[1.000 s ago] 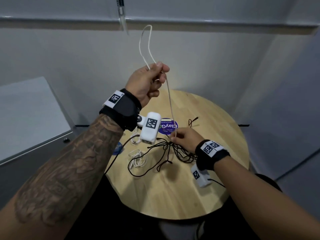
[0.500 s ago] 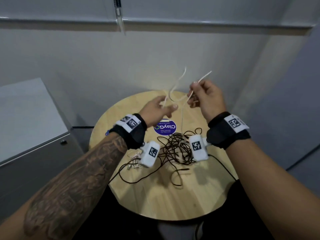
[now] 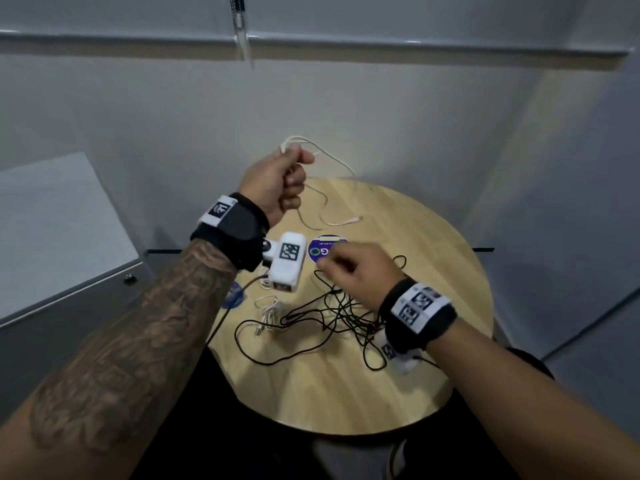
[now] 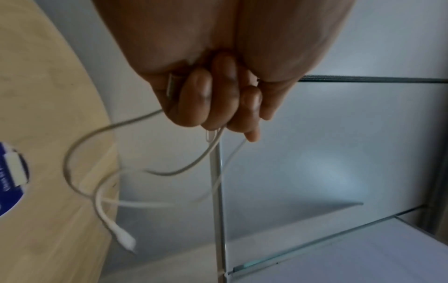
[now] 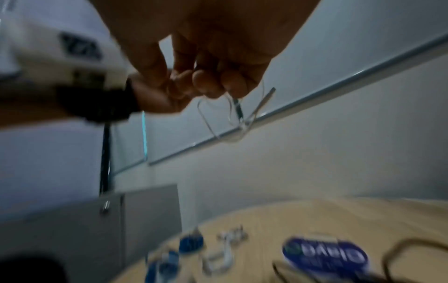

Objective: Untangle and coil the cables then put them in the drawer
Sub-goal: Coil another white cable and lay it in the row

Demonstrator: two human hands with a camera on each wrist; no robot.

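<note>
Dim room, grey walls, round table

Light wood table (image 3: 433, 237) by pale grey wall (image 3: 381, 98); grey cabinet (image 3: 52, 237) at left; horizontal rail (image 3: 415, 46) above.

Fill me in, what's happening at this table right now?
A person is sorting tangled cables on a round wooden table. Their left hand is raised above the table's far side, fingers curled round a thin white cable whose loose end trails down onto the wood. The right hand sits low over the tangled black cable; whether it grips anything is unclear. A smaller white cable bundle lies left of the tangle. Nothing looks coiled or put away yet.
</note>
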